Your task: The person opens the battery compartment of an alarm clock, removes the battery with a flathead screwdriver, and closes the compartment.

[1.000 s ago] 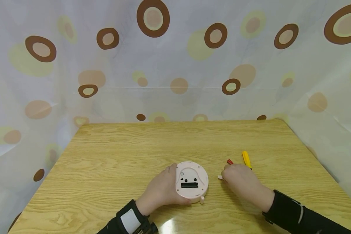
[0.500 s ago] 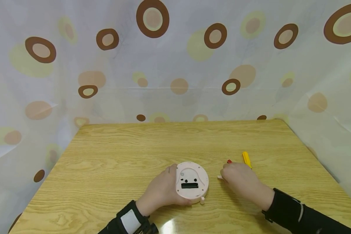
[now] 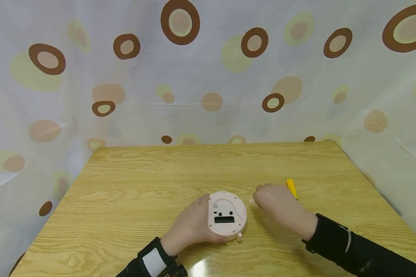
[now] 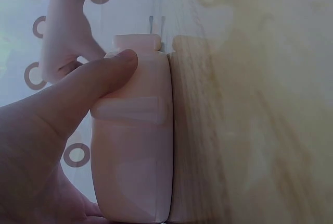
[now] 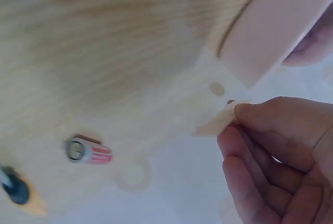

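A round pale-pink alarm clock [image 3: 235, 207] lies with its back upward on the table. Its battery compartment [image 3: 224, 219] is uncovered and looks dark inside. My left hand [image 3: 188, 225] grips the clock from the left; in the left wrist view its thumb presses along the pink side [image 4: 132, 166]. Just right of the clock, my right hand [image 3: 280, 204] pinches a small pale-pink battery cover [image 5: 216, 122] between thumb and forefinger. A red-and-white battery [image 5: 91, 151] lies on the table, hidden behind the right hand in the head view.
Beyond the right hand lies a yellow-handled screwdriver [image 3: 291, 188], partly covered by that hand. The wood-grain table [image 3: 142, 177] meets a patterned curtain [image 3: 194, 77] at the back and sides.
My right hand has moved left and slightly away from me with the battery cover, closer to the clock, and now hides the battery's red end. The left hand and clock stay put.
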A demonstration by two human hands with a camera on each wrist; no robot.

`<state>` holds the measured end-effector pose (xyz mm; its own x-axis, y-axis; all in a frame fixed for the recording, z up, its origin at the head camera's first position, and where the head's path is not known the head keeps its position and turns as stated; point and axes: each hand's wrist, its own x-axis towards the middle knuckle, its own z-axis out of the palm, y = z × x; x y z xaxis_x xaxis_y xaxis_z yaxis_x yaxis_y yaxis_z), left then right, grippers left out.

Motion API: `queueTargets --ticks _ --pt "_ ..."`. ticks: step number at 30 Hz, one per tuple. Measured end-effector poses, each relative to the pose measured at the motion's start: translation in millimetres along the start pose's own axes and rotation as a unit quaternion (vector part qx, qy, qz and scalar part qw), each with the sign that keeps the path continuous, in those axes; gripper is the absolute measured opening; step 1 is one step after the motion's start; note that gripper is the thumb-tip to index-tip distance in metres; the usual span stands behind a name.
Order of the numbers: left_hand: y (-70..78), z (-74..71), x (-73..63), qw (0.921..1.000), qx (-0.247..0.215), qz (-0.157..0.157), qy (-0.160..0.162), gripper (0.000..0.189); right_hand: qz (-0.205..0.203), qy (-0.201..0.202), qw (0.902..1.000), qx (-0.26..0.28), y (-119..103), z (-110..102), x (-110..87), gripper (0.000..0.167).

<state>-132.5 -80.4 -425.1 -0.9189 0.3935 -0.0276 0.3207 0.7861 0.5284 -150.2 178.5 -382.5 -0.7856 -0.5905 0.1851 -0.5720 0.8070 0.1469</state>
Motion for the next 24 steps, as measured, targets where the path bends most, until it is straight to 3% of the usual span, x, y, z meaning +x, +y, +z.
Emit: queueTargets --ticks 6,16,24 --pt "-0.3 0.3 0.4 1.0000 0.001 0.005 0.004 0.116 -0.001 -0.028 0.9994 -0.021 -11.0 -11.3 15.0 0.027" --pt "-2.1 1.2 1.3 1.0000 0.001 0.002 0.005 0.119 -0.059 0.028 0.9978 -0.006 -23.6 -13.8 25.8 0.028" --pt "-2.8 1.1 1.2 1.0000 -0.008 -0.002 0.001 0.123 -0.070 0.040 0.9965 -0.023 -36.2 -15.7 32.7 0.022"
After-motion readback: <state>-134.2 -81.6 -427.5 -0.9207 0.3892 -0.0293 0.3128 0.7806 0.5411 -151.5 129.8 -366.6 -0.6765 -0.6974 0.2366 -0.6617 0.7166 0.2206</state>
